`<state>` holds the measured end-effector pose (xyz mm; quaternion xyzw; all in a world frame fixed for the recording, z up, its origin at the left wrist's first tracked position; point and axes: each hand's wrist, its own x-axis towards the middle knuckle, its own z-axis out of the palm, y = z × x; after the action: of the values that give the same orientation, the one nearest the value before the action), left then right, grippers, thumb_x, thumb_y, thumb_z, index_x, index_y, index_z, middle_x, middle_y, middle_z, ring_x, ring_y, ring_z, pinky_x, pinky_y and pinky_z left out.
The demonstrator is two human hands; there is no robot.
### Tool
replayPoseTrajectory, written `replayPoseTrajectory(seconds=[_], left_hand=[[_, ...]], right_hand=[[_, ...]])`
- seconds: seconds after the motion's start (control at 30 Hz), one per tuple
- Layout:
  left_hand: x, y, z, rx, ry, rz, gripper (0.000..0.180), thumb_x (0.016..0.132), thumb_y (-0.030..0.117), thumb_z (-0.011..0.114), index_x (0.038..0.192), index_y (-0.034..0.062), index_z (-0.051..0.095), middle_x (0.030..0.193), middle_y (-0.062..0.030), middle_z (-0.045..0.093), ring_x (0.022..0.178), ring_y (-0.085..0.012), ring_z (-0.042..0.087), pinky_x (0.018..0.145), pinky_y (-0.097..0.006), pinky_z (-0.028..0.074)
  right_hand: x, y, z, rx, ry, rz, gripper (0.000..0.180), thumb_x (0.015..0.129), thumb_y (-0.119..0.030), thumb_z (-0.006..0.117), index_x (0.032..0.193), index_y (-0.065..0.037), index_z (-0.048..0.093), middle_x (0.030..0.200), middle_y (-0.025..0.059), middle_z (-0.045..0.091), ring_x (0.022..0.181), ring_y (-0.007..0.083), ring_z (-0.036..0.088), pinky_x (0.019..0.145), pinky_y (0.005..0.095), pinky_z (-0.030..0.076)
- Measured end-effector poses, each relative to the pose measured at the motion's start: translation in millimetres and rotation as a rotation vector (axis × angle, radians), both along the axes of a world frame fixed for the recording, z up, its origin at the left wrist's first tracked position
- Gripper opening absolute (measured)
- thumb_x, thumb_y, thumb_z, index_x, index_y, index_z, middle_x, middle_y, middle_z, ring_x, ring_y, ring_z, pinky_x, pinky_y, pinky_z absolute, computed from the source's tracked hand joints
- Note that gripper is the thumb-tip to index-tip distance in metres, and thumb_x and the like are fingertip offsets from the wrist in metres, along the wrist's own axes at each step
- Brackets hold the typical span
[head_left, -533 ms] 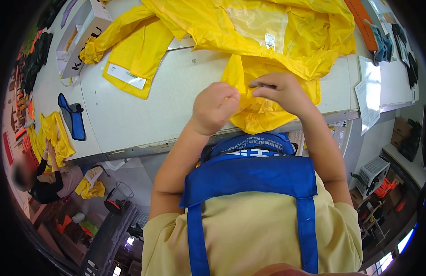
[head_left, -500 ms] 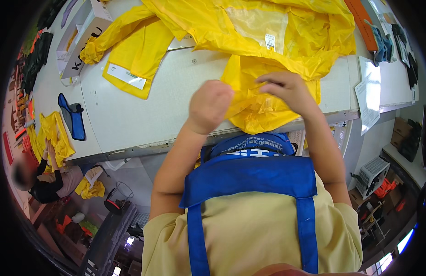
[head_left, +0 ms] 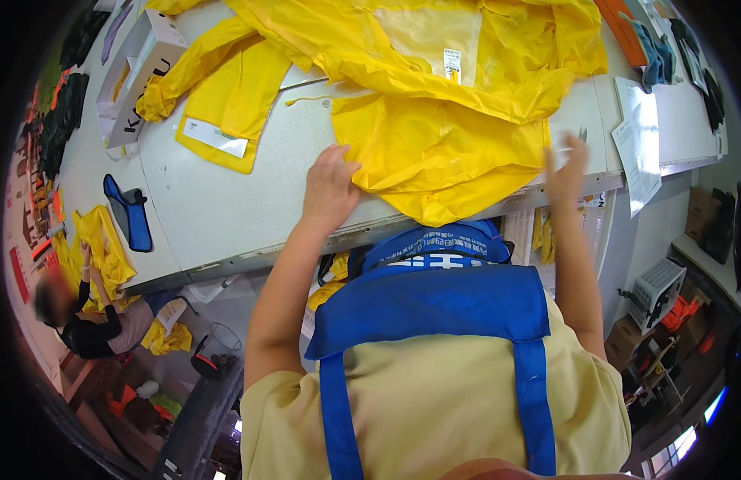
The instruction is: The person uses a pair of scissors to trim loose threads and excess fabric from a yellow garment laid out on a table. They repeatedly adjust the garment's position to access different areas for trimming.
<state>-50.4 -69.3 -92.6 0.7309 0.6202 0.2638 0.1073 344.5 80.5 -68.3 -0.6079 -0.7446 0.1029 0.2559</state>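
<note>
A yellow raincoat (head_left: 306, 40) lies spread on the white table, with a mesh lining and a white label showing. Its hood (head_left: 450, 156) is laid out flat toward me and its tip reaches the table's front edge. At the hood's left edge, my left hand (head_left: 332, 186) is closed, thumb and fingers pinching the fabric. Beside the hood's right edge is my right hand (head_left: 569, 170), smeared by motion. A small dark pointed thing (head_left: 582, 134) shows at its fingertips; I cannot tell whether it is held. A thin yellow cord (head_left: 306, 101) sticks out left of the hood.
Left on the table are a white box (head_left: 150, 76), a folded yellow piece with a white label strip (head_left: 214, 138) and a blue pouch (head_left: 129, 212). Papers (head_left: 638, 136) hang over the edge at right. Another person (head_left: 98, 324) handles yellow fabric at far left.
The bunched hood has been spread flat and wide. My left hand has moved left and a little down; my right hand has moved right, off the fabric's middle.
</note>
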Motion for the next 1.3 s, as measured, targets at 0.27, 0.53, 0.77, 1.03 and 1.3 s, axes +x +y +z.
replayPoseTrajectory(seconds=[0.27, 0.53, 0.77, 1.03, 1.3], left_hand=[[-8.5, 36.2, 11.2, 0.052, -0.092, -0.159, 0.03, 0.067, 0.002, 0.062, 0.096, 0.0059, 0.055, 0.092, -0.0141, 0.06, 0.09, -0.0319, 0.059, 0.076, -0.037, 0.051], [-15.7, 47.7, 51.6, -0.392, 0.246, -0.349, 0.024, 0.076, 0.022, 0.066, 0.091, 0.0071, 0.056, 0.085, -0.0124, 0.06, 0.083, -0.0308, 0.059, 0.071, -0.04, 0.049], [-72.6, 56.6, 7.1, -0.547, 0.02, -0.196, 0.028, 0.081, 0.029, 0.064, 0.101, 0.0086, 0.064, 0.085, -0.0088, 0.06, 0.096, -0.0277, 0.053, 0.083, -0.038, 0.043], [-24.1, 26.7, 3.1, -0.199, -0.063, 0.384, 0.047, 0.078, 0.017, 0.07, 0.121, 0.0082, 0.053, 0.118, -0.0137, 0.051, 0.094, -0.0292, 0.055, 0.085, -0.036, 0.046], [4.8, 22.7, -8.4, -0.393, -1.624, 0.663, 0.041, 0.083, -0.003, 0.057, 0.123, 0.0002, 0.049, 0.116, -0.0108, 0.058, 0.103, -0.0197, 0.057, 0.082, -0.033, 0.049]], right_hand=[[-96.3, -82.3, 24.3, -0.424, -0.133, 0.914, 0.034, 0.067, -0.012, 0.067, 0.1, -0.012, 0.063, 0.091, 0.0051, 0.059, 0.097, 0.0252, 0.054, 0.094, 0.0387, 0.036], [-72.6, -103.5, 30.3, -0.417, -0.178, 0.894, 0.016, 0.067, -0.014, 0.061, 0.082, -0.015, 0.066, 0.108, 0.0087, 0.053, 0.117, 0.0292, 0.041, 0.107, 0.0623, 0.015], [-79.8, -102.0, 2.8, -0.645, 0.009, 0.692, 0.045, 0.082, -0.036, 0.06, 0.119, -0.01, 0.056, 0.142, 0.0244, 0.03, 0.128, 0.0434, 0.033, 0.108, 0.0539, 0.023], [-111.4, -95.8, 4.5, -0.528, -0.454, 0.267, 0.093, 0.071, -0.056, 0.066, 0.139, -0.002, 0.032, 0.148, 0.0207, 0.022, 0.131, 0.0408, 0.029, 0.104, 0.0539, 0.027], [-133.3, -108.9, -6.9, -0.452, -0.421, 0.608, 0.1, 0.061, -0.067, 0.068, 0.144, -0.027, 0.028, 0.153, 0.0127, 0.011, 0.14, 0.0418, 0.003, 0.101, 0.0716, 0.003]])
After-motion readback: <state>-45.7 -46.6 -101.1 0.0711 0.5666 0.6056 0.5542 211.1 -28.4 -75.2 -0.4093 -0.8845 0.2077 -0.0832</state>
